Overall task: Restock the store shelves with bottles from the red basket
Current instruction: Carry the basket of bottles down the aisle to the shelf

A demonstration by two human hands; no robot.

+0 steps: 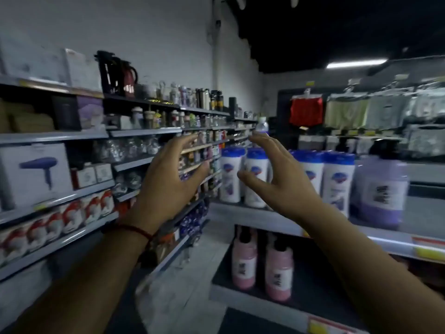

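Head view: shows white bottles (231, 182) with blue caps upright in a row on the grey shelf (240, 213), centre right, beside a purple jug (380, 191); pink bottles (279, 271) on the tier below. Shows aisle shelving (55, 137) along the left of frame. Holds left hand (166, 186) and right hand (277, 179) up mid-frame, fingers (178, 147) spread and released, grasping nothing.
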